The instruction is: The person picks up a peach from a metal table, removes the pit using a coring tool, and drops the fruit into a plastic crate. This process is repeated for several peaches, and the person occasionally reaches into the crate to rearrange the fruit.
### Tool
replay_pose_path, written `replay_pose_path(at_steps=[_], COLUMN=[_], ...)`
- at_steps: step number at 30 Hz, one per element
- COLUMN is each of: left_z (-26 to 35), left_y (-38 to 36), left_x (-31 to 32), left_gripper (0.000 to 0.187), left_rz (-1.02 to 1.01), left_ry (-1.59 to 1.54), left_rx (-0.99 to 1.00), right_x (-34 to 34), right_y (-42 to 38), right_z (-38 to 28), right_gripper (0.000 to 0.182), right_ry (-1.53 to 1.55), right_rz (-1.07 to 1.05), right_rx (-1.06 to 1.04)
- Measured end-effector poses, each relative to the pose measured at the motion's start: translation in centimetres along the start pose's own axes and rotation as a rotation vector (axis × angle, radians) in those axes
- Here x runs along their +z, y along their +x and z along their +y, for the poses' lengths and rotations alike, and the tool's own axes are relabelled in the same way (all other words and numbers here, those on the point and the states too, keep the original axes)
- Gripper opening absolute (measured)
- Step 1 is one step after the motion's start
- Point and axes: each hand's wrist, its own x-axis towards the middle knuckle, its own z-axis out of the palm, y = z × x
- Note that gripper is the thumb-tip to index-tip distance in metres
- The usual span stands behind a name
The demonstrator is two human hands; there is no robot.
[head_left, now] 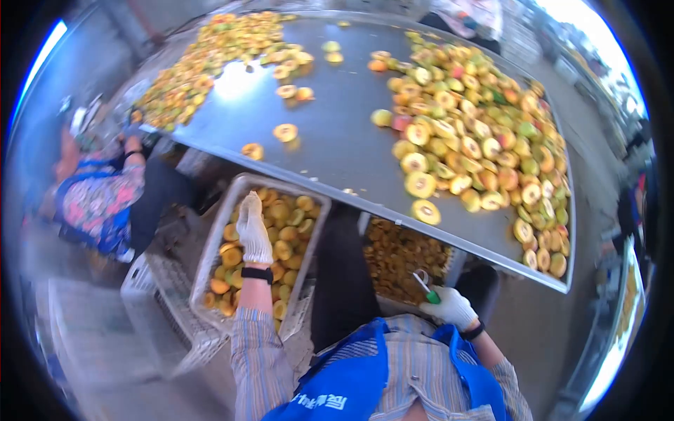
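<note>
Over a crate point(199, 281) of halved peaches point(284, 235), my left hand point(253, 230) in a white knit glove stretches its fingers flat, pointing away from me. Nothing shows in it, though its palm side is partly hidden. My right hand point(453, 309), also gloved, is closed around a green-handled pitting tool point(432, 295) with a thin metal loop at its tip. Below the table edge, near that tool, sits a bin of brown peach pits point(404, 256). A large pile of halved peaches point(484, 133) lies on the right of the metal table point(337, 119).
More cut fruit point(225, 49) is heaped at the table's far left, with loose halves between the piles. A seated co-worker point(105, 189) is at the left, another person point(467, 17) at the far side. White plastic crates point(161, 302) stand by my left arm.
</note>
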Motion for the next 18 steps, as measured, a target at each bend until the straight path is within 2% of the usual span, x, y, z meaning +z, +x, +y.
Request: replay_pose_path(at_steps=[1,2,4,6,8,9,10,12,14,17,18], left_z=[0.8,3.5,1.7,2.7,2.4,2.6,2.8,3.2,1.5,0.6,1.3], left_y=[-1.4,-4.2,-6.2,-8.5,-10.6,-11.2,-11.4,-11.7,-11.2,-11.6,-11.9], left_x=[2.9,6.3,11.4,17.0,21.1,23.2,25.1,28.0,28.9,27.3,26.3], left_gripper=[0.035,0.032,0.026,0.024,0.033,0.047,0.047,0.049,0.055,0.053,0.050], left_rz=[-0.074,-0.191,-0.459,-0.711,-0.859,-0.974,-0.989,-1.127,-1.140,-1.071,-1.024], left_ry=[0.058,0.308,0.462,0.503,1.035,1.353,1.348,1.666,1.642,1.488,1.187], left_rx=[0.037,0.110,0.661,0.915,0.801,0.633,0.651,0.296,0.271,0.386,0.310], right_x=[0.1,0.4,2.2,2.0,2.2,2.0,1.9,1.8,1.4,0.4,-0.5], right_y=[0.1,0.5,2.7,1.9,1.7,1.6,1.4,0.8,0.3,-0.7,-1.3], right_z=[-0.2,0.1,3.9,1.9,2.1,2.3,2.4,2.6,3.1,3.3,2.6], right_gripper=[0.032,0.031,0.030,0.032,0.035,0.041,0.041,0.046,0.049,0.046,0.042], right_ry=[0.023,0.047,-0.729,-0.721,-0.458,-0.449,-0.439,-0.414,-0.420,-0.324,-0.287], right_rz=[-0.012,-0.025,0.118,0.140,0.264,0.239,0.256,0.183,0.191,0.312,0.341], right_rx=[0.042,0.076,-0.225,-0.134,-0.288,-0.289,-0.279,-0.255,-0.241,-0.268,-0.254])
